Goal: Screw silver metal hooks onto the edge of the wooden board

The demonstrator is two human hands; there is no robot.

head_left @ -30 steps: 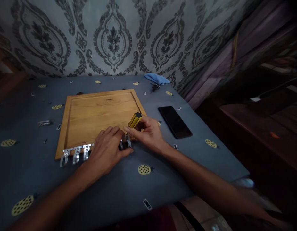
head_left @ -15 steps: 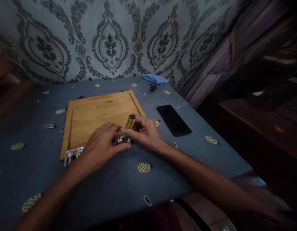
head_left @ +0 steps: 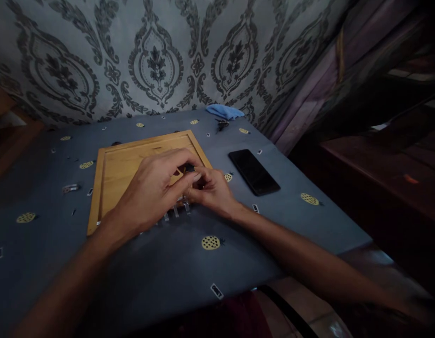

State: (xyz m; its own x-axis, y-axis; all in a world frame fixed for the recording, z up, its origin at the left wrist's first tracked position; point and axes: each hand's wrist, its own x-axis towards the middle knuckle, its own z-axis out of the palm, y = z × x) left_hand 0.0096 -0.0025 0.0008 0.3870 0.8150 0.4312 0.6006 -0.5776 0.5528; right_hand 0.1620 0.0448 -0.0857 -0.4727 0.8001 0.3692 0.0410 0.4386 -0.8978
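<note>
At the wooden panel (head_left: 124,164), left hand (head_left: 156,180) palm-down beside right hand (head_left: 217,192).

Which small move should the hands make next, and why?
Perhaps a small turn of the screwdriver: the left hand curls around its top, the right hand grips it lower, and metal clips are close by.

Light-brown rectangular wooden panel (head_left: 120,170) with a raised rim, lying flat on the blue-grey surface (head_left: 245,249), slightly skewed and partly covered. Curved silvery metal clips (head_left: 176,211) stick out past its near edge, three easy to spot. Black-and-yellow screwdriver (head_left: 189,167): just the handle end peeks out between left hand (head_left: 152,185) and right hand (head_left: 216,191), tip's hidden.
</note>
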